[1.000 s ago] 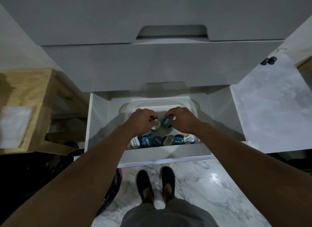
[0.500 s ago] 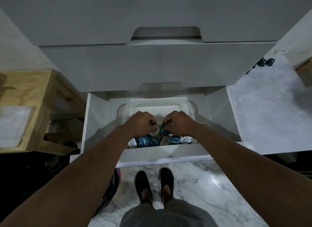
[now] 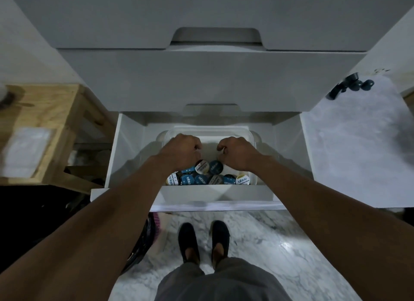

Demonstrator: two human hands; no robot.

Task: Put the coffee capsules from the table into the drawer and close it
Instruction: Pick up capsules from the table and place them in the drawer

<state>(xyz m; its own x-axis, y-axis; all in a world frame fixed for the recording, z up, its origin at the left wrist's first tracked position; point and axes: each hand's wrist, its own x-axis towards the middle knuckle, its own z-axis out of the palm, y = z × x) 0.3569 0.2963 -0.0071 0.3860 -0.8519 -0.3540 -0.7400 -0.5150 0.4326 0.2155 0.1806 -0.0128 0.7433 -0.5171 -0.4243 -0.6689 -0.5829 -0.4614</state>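
The bottom white drawer [image 3: 215,194] stands pulled out. Inside it sits a clear plastic container [image 3: 208,130], and several blue and white coffee capsules [image 3: 202,179] are piled at its near end. My left hand [image 3: 183,148] and my right hand [image 3: 237,150] hover side by side just above the pile, fingers curled in, with nothing visible in either. A white-lidded capsule [image 3: 201,166] and a blue one [image 3: 215,167] lie on top of the pile under the hands. More dark capsules [image 3: 358,85] rest on the marble table [image 3: 358,155] at the far right.
Two shut grey drawer fronts [image 3: 212,81] overhang the open drawer. A wooden shelf unit [image 3: 44,112] stands to the left with dark items below it. My feet [image 3: 201,240] are on the marble floor just before the drawer front.
Both hands held a capsule each over the pile; now those two capsules lie on the pile and the hands have lifted slightly, away from them.
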